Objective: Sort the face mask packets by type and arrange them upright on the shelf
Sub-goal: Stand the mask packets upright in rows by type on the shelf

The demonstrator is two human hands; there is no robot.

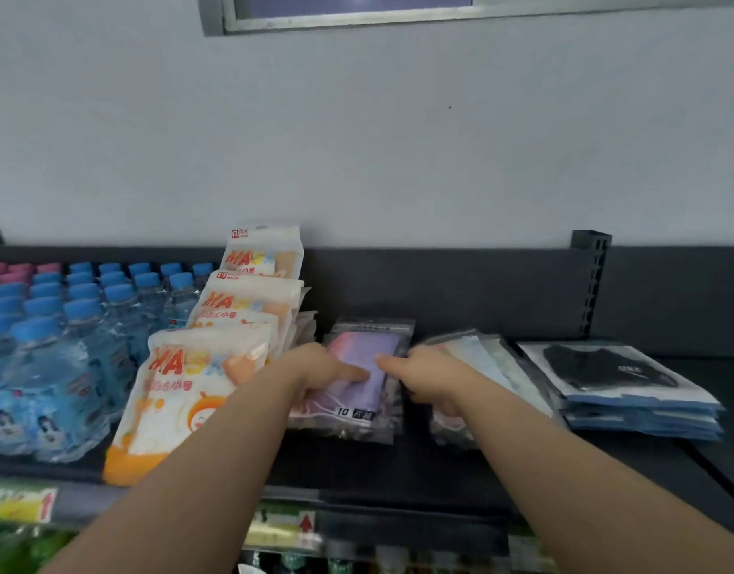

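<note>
A clear packet of purple masks (363,350) lies tilted on the black shelf (398,466), at its middle. My left hand (322,368) grips its left side with the thumb across the front. My right hand (425,381) holds its right edge, thumb on the front and fingers curled behind. To the left, three orange-and-white MASK packets (199,383) stand upright in a row going back. Just right of my right hand, a leaning pile of pale packets (487,354) is partly hidden by my forearm. A flat stack of black-mask packets (613,372) lies at the far right.
Blue-capped water bottles (67,325) fill the shelf's left side, with pink caps at the back. A dark back panel (460,283) and a slotted post (591,279) bound the shelf behind. Price labels (19,505) line the front rail above a lower shelf of goods.
</note>
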